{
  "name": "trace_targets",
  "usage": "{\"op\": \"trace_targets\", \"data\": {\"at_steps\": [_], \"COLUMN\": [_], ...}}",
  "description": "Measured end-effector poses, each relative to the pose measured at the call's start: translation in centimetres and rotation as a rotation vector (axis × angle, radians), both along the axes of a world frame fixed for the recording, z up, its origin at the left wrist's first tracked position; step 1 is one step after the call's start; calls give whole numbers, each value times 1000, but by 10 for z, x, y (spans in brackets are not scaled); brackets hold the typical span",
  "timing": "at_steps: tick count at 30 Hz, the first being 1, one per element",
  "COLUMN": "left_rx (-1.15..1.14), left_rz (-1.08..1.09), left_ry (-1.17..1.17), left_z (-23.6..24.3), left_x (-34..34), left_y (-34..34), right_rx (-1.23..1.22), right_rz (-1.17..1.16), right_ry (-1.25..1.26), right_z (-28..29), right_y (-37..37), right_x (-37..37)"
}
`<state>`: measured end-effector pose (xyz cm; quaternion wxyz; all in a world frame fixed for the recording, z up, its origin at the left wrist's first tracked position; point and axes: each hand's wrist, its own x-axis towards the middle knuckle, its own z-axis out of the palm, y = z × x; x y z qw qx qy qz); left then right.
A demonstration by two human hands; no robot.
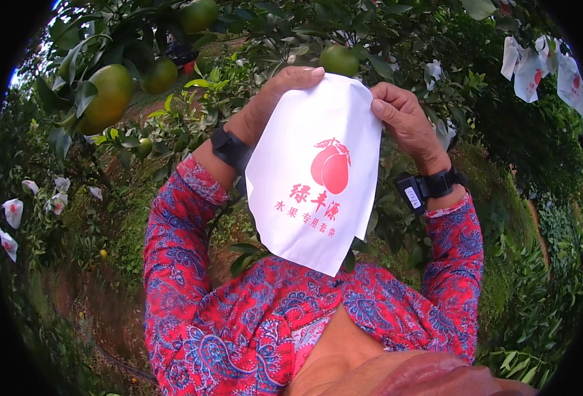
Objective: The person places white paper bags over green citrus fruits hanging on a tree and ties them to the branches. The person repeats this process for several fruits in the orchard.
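Note:
A white paper fruit bag [285,168] with a red fruit print hangs in front of me, its upper edge between my two hands. My left hand [290,84] pinches the top left of the bag, thumb lying along the edge. At the top right, my right hand [407,119] grips the bag between thumb and curled fingers. Just above the bag's upper edge is a green citrus fruit [339,61] on the tree; whether the bag touches it, I cannot tell. The bag's mouth and the fingers behind the paper are hidden.
Larger green-orange fruit [107,99] hangs at the upper left, with another green fruit [159,76] beside it. Bagged fruit hangs at the upper right [530,74] and far left [13,212]. Leafy branches surround my arms. Black bands [231,148] circle both wrists.

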<state>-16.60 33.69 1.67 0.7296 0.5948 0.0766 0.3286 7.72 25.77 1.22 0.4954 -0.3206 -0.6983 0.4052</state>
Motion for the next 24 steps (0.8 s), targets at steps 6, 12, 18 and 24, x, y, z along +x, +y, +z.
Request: {"op": "trace_targets", "data": {"at_steps": [6,12,18,24], "left_rx": [-347,-265,-293,-181], "left_rz": [-91,-397,-295,-604], "left_ry": [53,-279,-404,-561], "left_z": [-8,-18,-33,-37], "left_x": [-10,17,21,16], "left_y": [30,62,73,98], "right_rx": [-99,-60,-39,135], "right_rz": [117,-79,-173,-268], "right_ry": [-210,-62,-73,-236], "right_z": [-6,-6,2,4], "right_y": [20,44,68,90], "right_x": [-2,17,21,17]}}
